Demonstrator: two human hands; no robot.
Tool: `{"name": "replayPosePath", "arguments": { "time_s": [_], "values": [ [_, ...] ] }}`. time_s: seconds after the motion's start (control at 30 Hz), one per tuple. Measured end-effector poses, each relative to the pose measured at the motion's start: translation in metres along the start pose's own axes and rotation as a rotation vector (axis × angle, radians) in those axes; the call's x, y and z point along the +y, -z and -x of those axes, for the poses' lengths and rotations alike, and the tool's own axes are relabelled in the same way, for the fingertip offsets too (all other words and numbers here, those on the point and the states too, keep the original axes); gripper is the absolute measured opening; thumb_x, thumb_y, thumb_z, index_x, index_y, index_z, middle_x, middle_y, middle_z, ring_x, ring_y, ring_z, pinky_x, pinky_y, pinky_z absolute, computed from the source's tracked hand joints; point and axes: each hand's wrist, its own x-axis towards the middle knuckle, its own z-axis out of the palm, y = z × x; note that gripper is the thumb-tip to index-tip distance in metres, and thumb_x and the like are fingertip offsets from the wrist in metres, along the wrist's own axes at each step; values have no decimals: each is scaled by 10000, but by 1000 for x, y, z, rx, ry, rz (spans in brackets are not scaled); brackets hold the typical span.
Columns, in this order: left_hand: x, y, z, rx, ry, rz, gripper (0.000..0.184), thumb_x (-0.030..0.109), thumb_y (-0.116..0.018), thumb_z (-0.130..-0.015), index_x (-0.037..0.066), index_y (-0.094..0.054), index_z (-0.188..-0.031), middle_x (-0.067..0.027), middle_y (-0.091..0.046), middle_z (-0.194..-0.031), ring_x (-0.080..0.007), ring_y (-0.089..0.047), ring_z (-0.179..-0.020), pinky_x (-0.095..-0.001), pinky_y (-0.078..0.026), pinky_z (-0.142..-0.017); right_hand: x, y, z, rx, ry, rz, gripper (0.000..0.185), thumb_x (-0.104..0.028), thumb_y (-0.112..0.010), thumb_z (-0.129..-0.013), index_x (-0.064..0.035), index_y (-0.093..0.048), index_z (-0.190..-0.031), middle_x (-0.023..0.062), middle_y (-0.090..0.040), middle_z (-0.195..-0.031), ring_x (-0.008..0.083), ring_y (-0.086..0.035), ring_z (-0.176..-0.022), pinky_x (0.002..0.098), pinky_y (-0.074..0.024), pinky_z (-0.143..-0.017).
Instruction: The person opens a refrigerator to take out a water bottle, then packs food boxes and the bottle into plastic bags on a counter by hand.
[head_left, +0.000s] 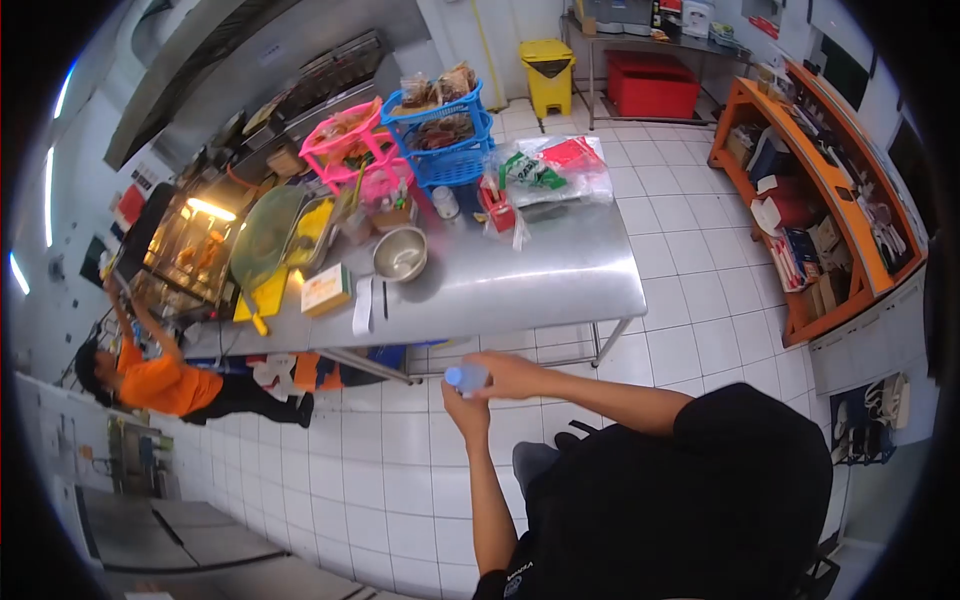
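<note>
1. Left hand [464,409] and right hand [508,376] close around a blue-capped bottle [473,378].
2. It shows at six o'clock from the tabletop [560,280].
3. Metal bowl [400,255]: eleven o'clock from it.

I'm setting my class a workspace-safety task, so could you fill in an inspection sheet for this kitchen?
Surface: metal table, shiny.
Job's things: small bottle with a pale blue cap, held off the table.
Clutter: metal bowl, box, paper strip, blue baskets; knife with its yellow handle close to the table's edge.
Hands: left hand and right hand both on the bottle.
Cables: nothing seen clearly.
Surroundings: person in orange at a lit cabinet; yellow bin; white tiled floor.
</note>
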Motion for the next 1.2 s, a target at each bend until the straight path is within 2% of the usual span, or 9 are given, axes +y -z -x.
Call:
{"name": "replayPosePath", "arguments": {
  "time_s": [0.07,0.33,0.43,0.53,0.67,0.83,0.97,1.07,1.2],
  "values": [
    [-20,-22,-68,35,-62,-151,630,208,-860,-752,-14,-555,-1255,-196,-619,-1168,-354,-609,-1056,-418,-474,-924,74,20,-52,317,158,85,614,-358,-758,-839,-68,-560,-1343,186,-623,-1264,305,-688,-995,379,-549,-853],
    [-82,-45,-243,-98,7,-220,760,189,-870,-757,-35,-493,-1377,-225,-580,-1336,-371,-576,-1216,-429,-459,-1032,196,257,-155,712,-408,334,452,-242,-770,-807,-41,-645,-1192,161,-722,-961,323,-704,-910,420,-551,-823],
    [-83,-52,-257,-53,-42,-211,802,189,-855,-787,-66,-405,-1400,-230,-565,-1311,-363,-582,-1180,-430,-471,-989,211,313,-191,822,-465,628,726,-217,-813,-733,-128,-523,-1393,201,-559,-1366,379,-553,-1235,486,-455,-1032],
    [-106,-61,-231,104,23,-378,657,161,-830,-823,-51,-404,-1277,-156,-560,-1083,-295,-585,-979,-385,-486,-869,195,333,-216,769,-496,907,749,-204,-806,-735,-178,-507,-1422,182,-518,-1415,394,-511,-1278,602,-396,-1063],
    [-51,-81,-178,-407,565,110,456,135,-792,-867,10,-442,-1132,-87,-517,-982,-162,-529,-893,-304,-461,-769,248,345,-226,306,-686,754,772,-173,-796,-737,-186,-483,-1443,147,-514,-1390,386,-506,-1279,612,-398,-1042],
    [12,-185,-274,-441,153,82,495,130,-808,-836,8,-521,-1221,-123,-561,-1122,-226,-579,-1044,-337,-484,-885,232,311,-192,376,-514,788,624,-163,-727,-783,-148,-544,-1380,137,-546,-1352,356,-572,-1203,553,-434,-1000],
    [65,-304,-369,-414,-549,-327,598,225,-790,-820,69,-548,-1344,-174,-517,-1361,-336,-411,-1354,-523,-293,-1137,210,361,-184,123,-477,549,486,-166,-660,-844,-111,-593,-1322,161,-584,-1319,366,-609,-1143,493,-487,-940],
    [35,-358,-391,-606,-618,-659,553,226,-764,-825,107,-572,-1330,-154,-534,-1344,-334,-436,-1333,-589,-246,-1140,237,442,-210,-59,-568,307,482,-205,-664,-865,-77,-594,-1325,185,-594,-1327,373,-598,-1173,445,-506,-959],
    [29,-365,-376,-728,-423,-735,461,212,-766,-814,83,-628,-1234,-113,-652,-1174,-290,-555,-1189,-580,-300,-1076,316,464,-261,481,-73,574,416,-249,-673,-844,-101,-663,-1232,176,-658,-1235,366,-623,-1126,472,-498,-967]
  ]
}}
